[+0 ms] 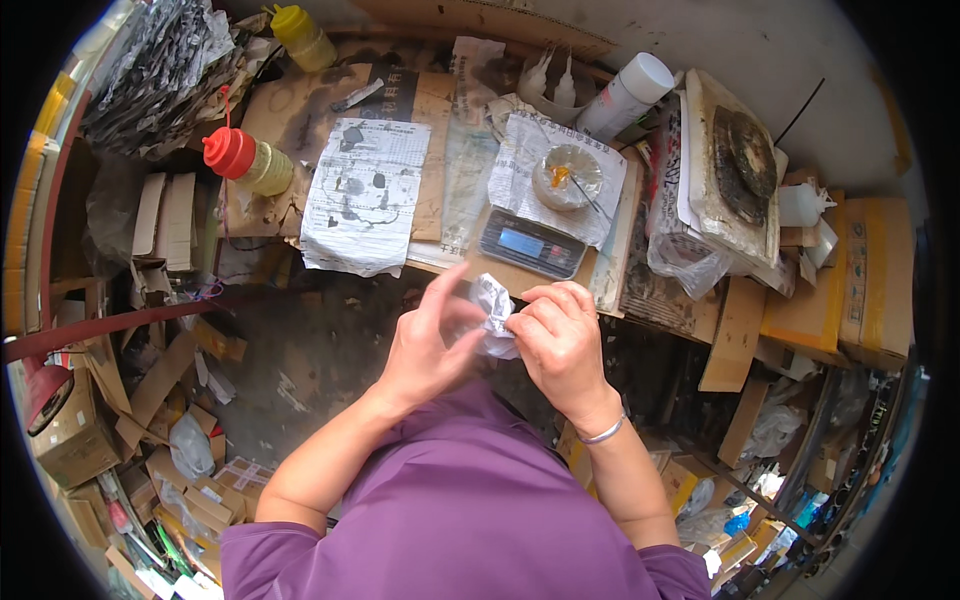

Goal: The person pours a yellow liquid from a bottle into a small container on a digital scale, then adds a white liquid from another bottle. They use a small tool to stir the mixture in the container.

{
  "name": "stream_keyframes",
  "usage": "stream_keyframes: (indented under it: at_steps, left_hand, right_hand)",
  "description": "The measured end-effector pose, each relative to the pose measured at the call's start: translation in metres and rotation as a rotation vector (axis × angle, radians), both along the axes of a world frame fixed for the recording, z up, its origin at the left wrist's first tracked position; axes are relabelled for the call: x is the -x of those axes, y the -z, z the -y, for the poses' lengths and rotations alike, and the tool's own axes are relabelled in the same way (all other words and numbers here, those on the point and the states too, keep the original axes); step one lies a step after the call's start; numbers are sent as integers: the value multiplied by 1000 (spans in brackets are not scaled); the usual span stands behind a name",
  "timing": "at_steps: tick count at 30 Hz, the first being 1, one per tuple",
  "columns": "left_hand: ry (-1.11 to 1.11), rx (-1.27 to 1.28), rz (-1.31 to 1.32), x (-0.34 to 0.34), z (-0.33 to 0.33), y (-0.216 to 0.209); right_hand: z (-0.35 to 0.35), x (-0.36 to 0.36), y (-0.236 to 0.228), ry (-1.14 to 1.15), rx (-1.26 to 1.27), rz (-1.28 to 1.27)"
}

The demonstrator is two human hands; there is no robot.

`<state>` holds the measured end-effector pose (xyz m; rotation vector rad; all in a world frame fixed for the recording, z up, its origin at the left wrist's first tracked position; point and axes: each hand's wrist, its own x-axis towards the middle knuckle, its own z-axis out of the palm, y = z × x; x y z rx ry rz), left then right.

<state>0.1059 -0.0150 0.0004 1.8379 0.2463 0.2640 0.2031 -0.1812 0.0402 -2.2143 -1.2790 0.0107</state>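
Observation:
A crumpled piece of white paper is pinched in the fingers of my right hand, in front of my body near the bench's front edge. Beside it, my left hand has its fingers spread around the paper's left side, partly smeared by motion; it does not appear to grip it. Just beyond my hands lies a digital scale with a lit blue display. Behind the display, a clear bowl rests on printed paper, with an orange substance and a thin stick inside.
Stained printed sheets lie on the bench at left, near a red-capped squeeze bottle and a yellow-capped bottle. A white spray can leans at the back. Cardboard boxes crowd the right; scraps litter the left.

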Motion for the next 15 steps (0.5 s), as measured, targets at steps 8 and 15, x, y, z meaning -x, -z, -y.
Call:
stream_keyframes:
  at_steps: [8, 15]
  left_hand:
    - [160, 71, -13, -24, -25, -5]
    - [229, 214, -89, -51, -44, -24]
  right_hand:
    - [-24, -10, -6, -51, -8, 140]
    - [-33, -31, -9, 269, -261, -129]
